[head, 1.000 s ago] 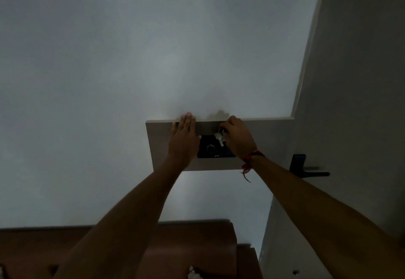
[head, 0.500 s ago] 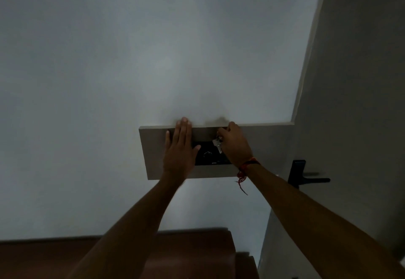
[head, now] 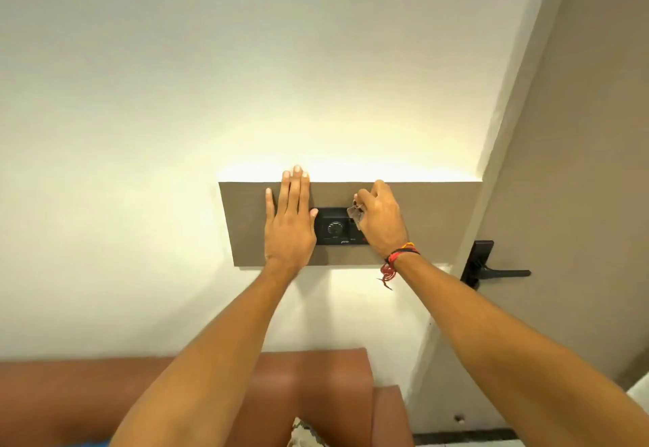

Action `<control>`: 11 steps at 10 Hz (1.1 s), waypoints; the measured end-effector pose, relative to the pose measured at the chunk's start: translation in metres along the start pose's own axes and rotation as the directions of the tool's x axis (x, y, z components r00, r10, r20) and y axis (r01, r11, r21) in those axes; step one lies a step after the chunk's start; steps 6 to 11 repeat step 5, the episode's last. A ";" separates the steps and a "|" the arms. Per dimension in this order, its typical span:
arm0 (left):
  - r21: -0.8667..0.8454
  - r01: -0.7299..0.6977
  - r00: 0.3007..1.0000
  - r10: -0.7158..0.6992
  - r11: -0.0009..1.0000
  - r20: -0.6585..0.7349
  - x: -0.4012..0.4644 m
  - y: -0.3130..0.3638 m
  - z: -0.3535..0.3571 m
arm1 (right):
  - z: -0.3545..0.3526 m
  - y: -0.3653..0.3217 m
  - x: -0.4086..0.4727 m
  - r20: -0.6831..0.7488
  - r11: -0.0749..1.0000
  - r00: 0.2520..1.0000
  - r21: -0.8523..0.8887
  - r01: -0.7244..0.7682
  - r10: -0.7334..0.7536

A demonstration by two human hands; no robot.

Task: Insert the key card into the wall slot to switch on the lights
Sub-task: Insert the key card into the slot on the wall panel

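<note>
Lights now on, right hand (head: pixel 381 221) pinching key (head: pixel 354 215), door handle (head: pixel 498 272) beside

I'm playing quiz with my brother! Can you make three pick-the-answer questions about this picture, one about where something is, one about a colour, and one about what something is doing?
1. Where is the left hand?
A. Flat on the brown wall panel, left of the black switch plate
B. On the door handle
C. Down on the couch

2. What colour is the door handle?
A. White
B. Black
C. Gold

3. What is the right hand doing?
A. Hanging open in the air
B. Pinching a silvery key tag at the switch plate
C. Knocking on the door

Answers: 1 A, its fingers are spread on the panel beside the plate. 2 B, it looks dark black against the door. 3 B, its fingers are closed around the tag right at the plate.
</note>
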State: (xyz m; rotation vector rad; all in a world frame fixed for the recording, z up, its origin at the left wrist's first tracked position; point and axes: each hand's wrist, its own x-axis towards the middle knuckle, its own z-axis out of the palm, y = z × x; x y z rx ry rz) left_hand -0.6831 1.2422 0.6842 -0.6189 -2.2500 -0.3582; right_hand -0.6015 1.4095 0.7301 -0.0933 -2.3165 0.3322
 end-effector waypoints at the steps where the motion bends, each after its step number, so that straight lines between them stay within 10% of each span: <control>1: 0.006 -0.006 0.998 0.005 1.000 0.056 -0.001 -0.001 -0.013 | -0.007 -0.004 -0.002 0.067 1.000 0.998 0.009 -0.001 0.001; 3: 0.063 -0.069 0.977 0.055 0.996 0.205 0.002 -0.002 -0.047 | -0.035 -0.014 -0.005 0.249 0.999 0.968 -0.034 -0.007 0.016; 11: 0.071 -0.105 0.982 0.092 0.992 0.165 0.039 -0.009 -0.094 | -0.090 -0.027 0.000 0.107 0.998 0.993 -0.054 -0.045 0.051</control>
